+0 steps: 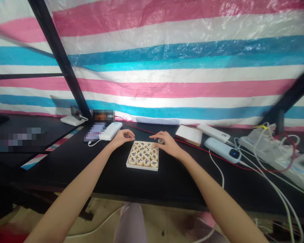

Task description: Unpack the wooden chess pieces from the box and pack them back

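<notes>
Tray (142,167) sits central, likely for easy reach: left hand (125,136) half-curled, seemingly empty; right hand (168,144) spread around disc (160,141), grip unclear.

I note the striped sheet (182,87) brightly lit, palest low at centre, with glare on its upper creases. The table (111,175) reads dark, dimmer underneath. Edges appear stretched and soft; the phone (96,131) at left is pixelated.
</notes>
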`<state>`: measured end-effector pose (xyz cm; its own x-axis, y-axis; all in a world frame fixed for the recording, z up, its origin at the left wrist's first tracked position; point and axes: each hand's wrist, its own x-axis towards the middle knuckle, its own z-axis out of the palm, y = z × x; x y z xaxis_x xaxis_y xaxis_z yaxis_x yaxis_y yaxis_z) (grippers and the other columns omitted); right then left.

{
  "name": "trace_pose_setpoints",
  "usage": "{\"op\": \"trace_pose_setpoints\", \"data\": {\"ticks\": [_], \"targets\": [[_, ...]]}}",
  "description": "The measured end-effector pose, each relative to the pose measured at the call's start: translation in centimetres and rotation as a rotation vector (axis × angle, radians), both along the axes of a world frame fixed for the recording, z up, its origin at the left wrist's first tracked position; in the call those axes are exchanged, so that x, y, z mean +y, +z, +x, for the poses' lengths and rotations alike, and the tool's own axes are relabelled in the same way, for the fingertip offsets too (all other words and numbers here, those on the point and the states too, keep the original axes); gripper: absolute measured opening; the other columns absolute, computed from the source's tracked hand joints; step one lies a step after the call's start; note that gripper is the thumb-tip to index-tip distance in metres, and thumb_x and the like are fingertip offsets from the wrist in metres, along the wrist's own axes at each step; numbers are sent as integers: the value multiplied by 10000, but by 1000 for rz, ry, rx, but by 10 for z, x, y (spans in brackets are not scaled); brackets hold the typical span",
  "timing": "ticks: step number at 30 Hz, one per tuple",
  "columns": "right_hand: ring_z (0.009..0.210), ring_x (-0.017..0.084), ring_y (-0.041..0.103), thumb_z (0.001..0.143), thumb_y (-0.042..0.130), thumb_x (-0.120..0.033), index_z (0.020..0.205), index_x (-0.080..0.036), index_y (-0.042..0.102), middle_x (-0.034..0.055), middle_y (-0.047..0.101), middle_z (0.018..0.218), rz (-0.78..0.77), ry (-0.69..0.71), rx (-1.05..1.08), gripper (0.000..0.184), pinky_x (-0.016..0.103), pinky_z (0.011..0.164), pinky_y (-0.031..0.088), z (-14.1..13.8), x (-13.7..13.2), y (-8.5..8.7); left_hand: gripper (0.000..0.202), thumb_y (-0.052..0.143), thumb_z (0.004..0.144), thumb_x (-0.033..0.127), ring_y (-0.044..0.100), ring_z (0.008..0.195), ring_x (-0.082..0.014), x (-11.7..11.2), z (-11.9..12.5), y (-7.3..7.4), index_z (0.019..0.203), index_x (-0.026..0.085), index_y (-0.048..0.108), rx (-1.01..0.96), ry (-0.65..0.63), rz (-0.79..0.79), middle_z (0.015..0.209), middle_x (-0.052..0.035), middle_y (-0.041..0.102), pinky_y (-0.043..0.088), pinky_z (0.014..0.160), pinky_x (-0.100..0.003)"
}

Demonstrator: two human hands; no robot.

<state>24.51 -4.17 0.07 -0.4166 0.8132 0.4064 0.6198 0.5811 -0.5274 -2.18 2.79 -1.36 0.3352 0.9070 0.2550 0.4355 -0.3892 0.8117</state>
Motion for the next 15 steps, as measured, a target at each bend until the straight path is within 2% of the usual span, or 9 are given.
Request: {"op": "trace_pose_setpoints", "data": {"ticks": [3,6,11,15], "targets": [[996,208,454,810,617,-321,1134,-322,635,39,572,1134,74,29,-145,325,358,826,359,-3,-1,-3,224,721,616,293,503,589,-110,0,0,-2,762,139,649,42,-29,49,683,-21,659,360,581,-243],[1031,216,443,832,585,-305,1138,-347,628,33,571,1165,77,32,-220,312,374,830,348,-7,-2,-6,184,704,623,257,453,583,-100,1,0,-4,757,140,659,71,-52,86,691,-14,652,330,563,-233],[1004,207,468,769,650,-263,1012,-269,667,34,607,1116,82,2,-180,243,354,799,341,-12,0,-7,205,715,623,292,432,598,-102,2,-1,-5,755,145,662,66,-31,87,711,-11,640,326,563,-230],[987,198,488,738,677,-305,930,-234,652,26,616,1096,108,-60,-84,206,338,812,343,0,5,0,242,720,623,334,426,596,-105,1,-2,-3,771,151,663,76,-9,81,723,-11,633,328,561,-233]]}}
